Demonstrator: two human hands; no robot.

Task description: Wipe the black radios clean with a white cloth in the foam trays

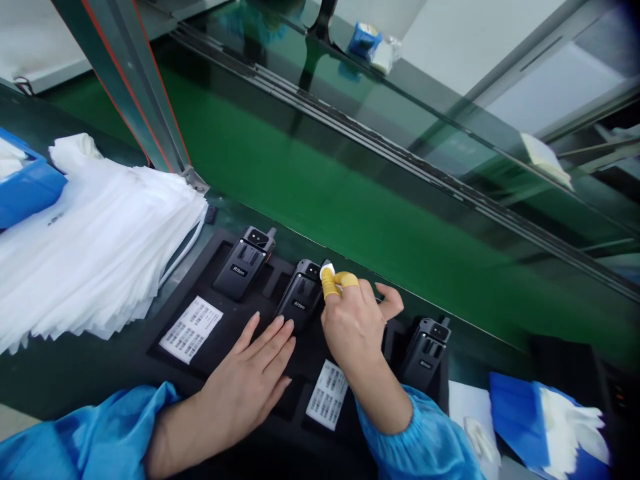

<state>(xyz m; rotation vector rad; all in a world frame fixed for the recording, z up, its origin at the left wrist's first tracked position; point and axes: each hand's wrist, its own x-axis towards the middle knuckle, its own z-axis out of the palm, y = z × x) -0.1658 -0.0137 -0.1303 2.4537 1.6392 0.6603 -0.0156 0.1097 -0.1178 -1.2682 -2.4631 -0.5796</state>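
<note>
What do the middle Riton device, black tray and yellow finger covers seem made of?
Middle Riton device: probably satin hard plastic, by its moulded contours and soft sheen. Black tray: likely matte foam; its surface barely reflects. Yellow finger covers: perhaps matte rubber, finely wrinkled.

fanned white sheets (105,243), left | blue bin (33,190), far left | orange-edged post (135,83) | blue-and-white bundle (553,427), right

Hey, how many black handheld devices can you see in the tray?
3 show: the left-end device in the tray, the middle device by the left hand's fingertips, and the right-end device. The right hand may hide more.
</note>
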